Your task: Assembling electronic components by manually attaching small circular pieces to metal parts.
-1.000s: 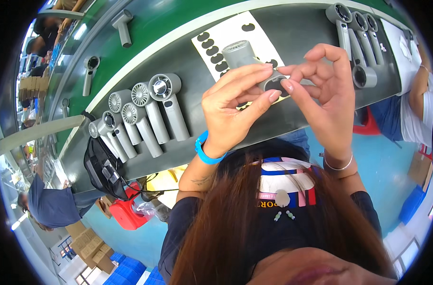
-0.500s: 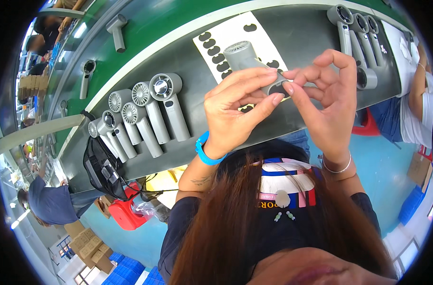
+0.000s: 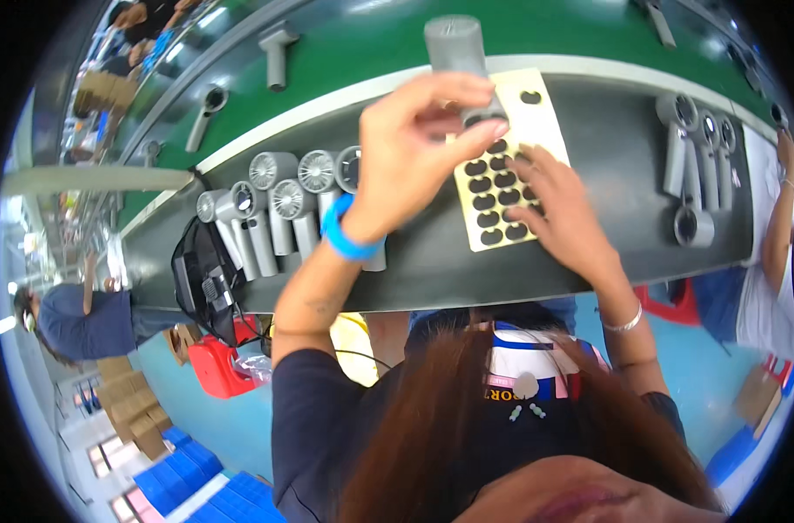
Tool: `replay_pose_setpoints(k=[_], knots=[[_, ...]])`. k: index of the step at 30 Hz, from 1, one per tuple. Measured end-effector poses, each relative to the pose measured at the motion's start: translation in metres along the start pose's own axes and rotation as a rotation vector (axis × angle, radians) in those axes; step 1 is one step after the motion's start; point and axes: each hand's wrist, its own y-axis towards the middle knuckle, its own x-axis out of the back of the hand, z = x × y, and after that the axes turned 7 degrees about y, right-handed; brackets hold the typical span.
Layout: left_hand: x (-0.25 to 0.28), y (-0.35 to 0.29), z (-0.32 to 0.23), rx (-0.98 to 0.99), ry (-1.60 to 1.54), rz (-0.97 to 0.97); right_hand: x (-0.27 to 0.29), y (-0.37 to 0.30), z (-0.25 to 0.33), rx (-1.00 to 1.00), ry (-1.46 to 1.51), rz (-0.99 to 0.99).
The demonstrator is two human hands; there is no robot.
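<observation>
Holding hand: left hand (image 3: pixel 406 161), worn with blue wristband (image 3: pixel 346 231); fingers and thumb curled round the handle end of a grey handheld fan (image 3: pixel 454 52); only a narrow gap left between them.
Fan in hand: held up at the upper left of the sticker sheet, head pointed away from the body, seen against the green belt (image 3: pixel 362 74).
Sheet hand: right hand (image 3: pixel 573 222), fingers spread and slightly bent over the sheet, thumb well apart from index; nothing seen gripped. Blurred, so contact with the sheet can't be told for sure.
Sticker sheet: pale sheet (image 3: pixel 554 131), laid on dark table (image 3: pixel 432 279); black stickers (image 3: pixel 480 185) set in rows.
Fans, left: grey group (image 3: pixel 286 202) lined up near black mesh bag (image 3: pixel 203 268).
Fans, right: second group (image 3: pixel 676 157) placed well apart from the sheet.
</observation>
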Motion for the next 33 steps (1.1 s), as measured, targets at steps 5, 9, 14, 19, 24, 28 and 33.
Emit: replay_pose_setpoints(k=[5,9,14,19,24,28,33], knots=[[-0.003,0.103,0.082,-0.288,0.471,-0.102,-0.022,-0.008,0.009,0.03,-0.092,0.144],[-0.011,0.158,0.144,-0.415,0.801,0.126,-0.015,-0.011,0.009,0.008,-0.091,0.154],[-0.003,0.156,0.154,-0.339,0.839,0.317,-0.017,-0.005,0.003,0.01,-0.074,0.12],[0.006,0.105,0.088,-0.364,0.98,0.314,-0.011,-0.011,-0.012,-0.002,0.131,0.009],[-0.014,0.003,0.044,-0.175,0.72,0.529,0.003,-0.002,-0.032,-0.157,0.269,-0.452],[-0.044,-0.044,0.059,-0.224,0.69,0.403,0.004,-0.001,-0.038,-0.256,0.192,-0.362],[-0.066,-0.059,0.072,-0.207,0.745,0.365,-0.006,-0.002,-0.03,-0.251,0.21,-0.41]])
